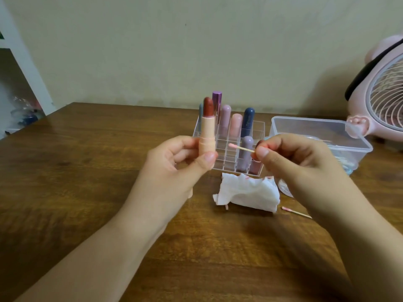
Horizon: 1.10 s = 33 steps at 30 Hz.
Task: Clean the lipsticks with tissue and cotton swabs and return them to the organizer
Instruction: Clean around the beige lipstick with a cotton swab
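**Above the wooden table, an open lipstick and a swab**

Above the brown wooden table (87, 171) we hold an uncapped lipstick with a peach tube and brick-red bullet (206, 131) upright, our left hand (174, 162) gripping its base between thumb and fingers. Just beside it, our right hand (290, 158) pinches a pink-tipped wooden cotton swab (241, 147), its tip pointing at the tube without touching it. Behind both stands a clear acrylic grid organizer (226, 158) with capped lipsticks upright in several cells. A crumpled white tissue (246, 192) lies in front of it, a used swab (295, 212) near its right edge. Farther right sit a clear plastic box (316, 131) and a pink fan (383, 99).
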Each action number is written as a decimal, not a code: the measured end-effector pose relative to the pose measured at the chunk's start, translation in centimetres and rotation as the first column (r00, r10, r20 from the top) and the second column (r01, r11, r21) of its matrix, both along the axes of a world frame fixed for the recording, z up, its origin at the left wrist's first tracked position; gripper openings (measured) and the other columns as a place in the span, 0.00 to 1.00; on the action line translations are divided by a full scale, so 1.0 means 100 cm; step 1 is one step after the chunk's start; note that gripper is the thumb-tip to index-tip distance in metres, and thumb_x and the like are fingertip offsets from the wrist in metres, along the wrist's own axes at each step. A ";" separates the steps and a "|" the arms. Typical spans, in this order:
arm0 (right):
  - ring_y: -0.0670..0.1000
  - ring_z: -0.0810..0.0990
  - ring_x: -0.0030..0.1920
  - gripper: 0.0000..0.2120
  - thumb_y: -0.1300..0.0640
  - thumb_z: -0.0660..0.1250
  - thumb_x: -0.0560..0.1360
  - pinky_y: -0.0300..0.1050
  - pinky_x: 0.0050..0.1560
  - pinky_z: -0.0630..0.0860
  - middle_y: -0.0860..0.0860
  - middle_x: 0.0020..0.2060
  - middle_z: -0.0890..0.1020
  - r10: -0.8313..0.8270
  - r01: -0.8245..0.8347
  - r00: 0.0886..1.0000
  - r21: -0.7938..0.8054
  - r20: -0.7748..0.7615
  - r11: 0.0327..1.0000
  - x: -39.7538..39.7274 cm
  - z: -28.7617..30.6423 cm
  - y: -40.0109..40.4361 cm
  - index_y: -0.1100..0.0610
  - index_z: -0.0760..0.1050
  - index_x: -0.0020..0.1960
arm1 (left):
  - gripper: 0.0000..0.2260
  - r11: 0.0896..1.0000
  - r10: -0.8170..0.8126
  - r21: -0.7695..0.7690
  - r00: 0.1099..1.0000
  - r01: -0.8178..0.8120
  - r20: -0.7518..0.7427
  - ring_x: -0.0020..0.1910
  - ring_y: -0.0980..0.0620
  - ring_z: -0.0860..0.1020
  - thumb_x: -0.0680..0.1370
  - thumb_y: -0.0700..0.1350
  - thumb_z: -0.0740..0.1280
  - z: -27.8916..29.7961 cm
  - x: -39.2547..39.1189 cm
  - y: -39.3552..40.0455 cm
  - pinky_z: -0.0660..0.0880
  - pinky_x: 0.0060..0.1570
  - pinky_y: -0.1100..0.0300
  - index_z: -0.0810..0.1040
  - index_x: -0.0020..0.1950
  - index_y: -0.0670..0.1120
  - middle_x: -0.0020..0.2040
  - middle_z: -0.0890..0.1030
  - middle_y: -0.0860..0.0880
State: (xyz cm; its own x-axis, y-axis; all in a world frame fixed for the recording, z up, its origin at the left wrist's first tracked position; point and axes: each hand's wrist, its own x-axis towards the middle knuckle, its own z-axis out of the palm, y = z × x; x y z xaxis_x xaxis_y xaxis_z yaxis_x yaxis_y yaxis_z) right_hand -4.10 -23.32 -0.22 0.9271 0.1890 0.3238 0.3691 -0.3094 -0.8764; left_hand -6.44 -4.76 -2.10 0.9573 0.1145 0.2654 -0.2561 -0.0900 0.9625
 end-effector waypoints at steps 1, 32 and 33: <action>0.44 0.75 0.32 0.07 0.52 0.67 0.72 0.37 0.37 0.72 0.53 0.32 0.81 -0.017 0.017 0.999 0.001 -0.033 1.000 0.002 -0.001 -0.002 0.52 0.81 0.38 | 0.06 0.999 0.041 0.025 0.999 -0.041 -0.004 0.39 0.42 0.80 0.71 0.45 0.72 -0.001 0.002 0.001 0.77 0.37 0.48 0.80 0.47 0.54 0.44 0.85 0.54; 0.37 0.76 0.29 0.07 0.52 0.66 0.76 0.27 0.29 0.70 0.50 0.31 0.81 -0.164 0.157 0.984 -0.113 -0.061 0.981 0.008 -0.010 0.000 0.51 0.80 0.41 | 0.23 0.692 0.259 0.714 0.959 -0.104 -0.112 0.54 0.59 0.71 0.71 0.53 0.73 -0.018 0.018 -0.002 0.67 0.49 0.63 0.74 0.64 0.53 0.58 0.78 0.56; 0.37 0.76 0.29 0.07 0.52 0.66 0.76 0.27 0.29 0.70 0.49 0.30 0.81 -0.163 0.156 0.985 -0.113 -0.062 0.981 0.008 -0.010 0.000 0.51 0.80 0.41 | 0.24 0.675 0.263 0.730 0.959 -0.105 -0.105 0.55 0.58 0.71 0.71 0.54 0.73 -0.017 0.016 -0.001 0.69 0.51 0.62 0.73 0.65 0.52 0.59 0.77 0.57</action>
